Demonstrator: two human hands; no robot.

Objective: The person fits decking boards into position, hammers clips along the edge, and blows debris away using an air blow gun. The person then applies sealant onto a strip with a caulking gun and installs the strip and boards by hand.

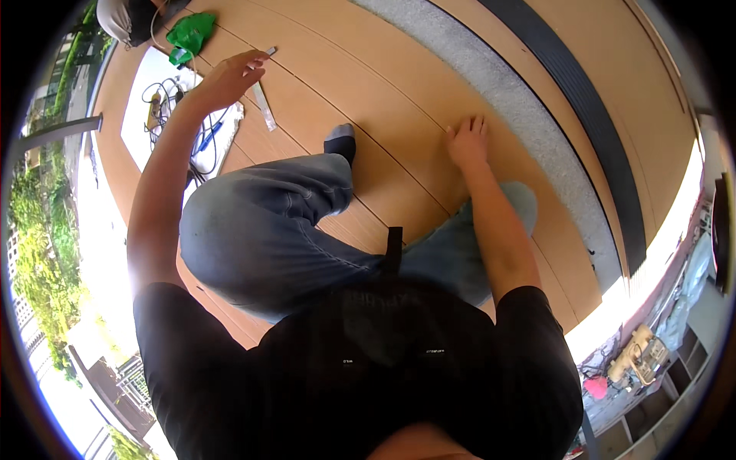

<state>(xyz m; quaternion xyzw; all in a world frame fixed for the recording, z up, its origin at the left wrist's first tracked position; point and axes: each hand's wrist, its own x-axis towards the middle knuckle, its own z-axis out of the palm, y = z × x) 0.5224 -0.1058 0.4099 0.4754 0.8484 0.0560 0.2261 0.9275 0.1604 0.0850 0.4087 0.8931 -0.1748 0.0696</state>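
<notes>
My left hand (230,80) is raised at upper left with bent fingers, closed on a small grey piece (271,51) at the fingertips. A thin light metal strip (264,107) lies on the brown board floor (399,153) just below it. My right hand (468,142) rests on the boards, fingers apart and holding nothing. I sit with bent jeans-clad legs, a socked foot (340,146) between my hands.
A white board (142,115) with tangled cables, tools and a green bag (190,34) lies left. Part of another person (123,19) shows top left. A gravel channel (491,84) and dark grooved strip (583,92) curve rightward. Clutter (636,356) lines the lower right.
</notes>
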